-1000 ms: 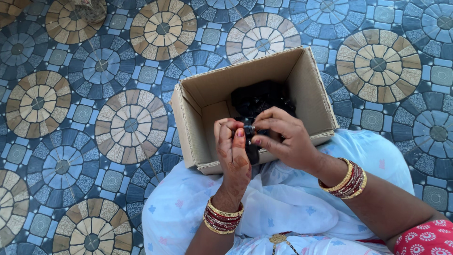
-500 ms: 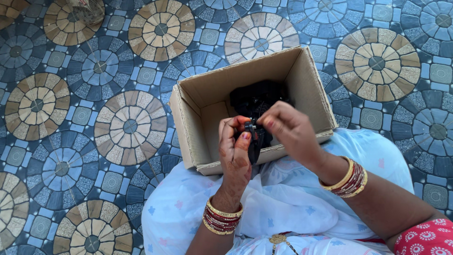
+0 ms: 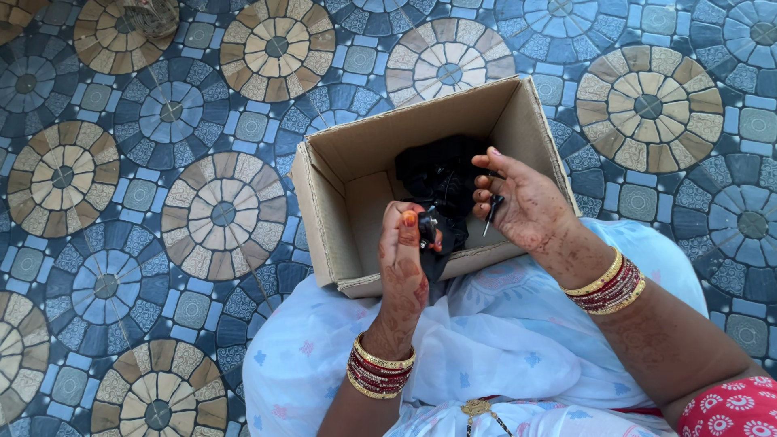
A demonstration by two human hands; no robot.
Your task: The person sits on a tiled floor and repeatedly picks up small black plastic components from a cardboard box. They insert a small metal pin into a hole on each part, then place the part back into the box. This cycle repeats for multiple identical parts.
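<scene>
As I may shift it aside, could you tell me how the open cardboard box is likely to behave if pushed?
The cardboard box probably slides easily: it looks thin-walled and holds only a small dark bundle. It seems unlikely to tip, being low and wide. Its near edge rests against the pale cloth, which may drag.

Count: 1 cardboard box (image 3: 340, 174); 1 black heap (image 3: 441, 174) inside; 2 hands, left (image 3: 405, 259), right (image 3: 526, 202); 2 bangle stacks, one per wrist (image 3: 379, 368).
</scene>
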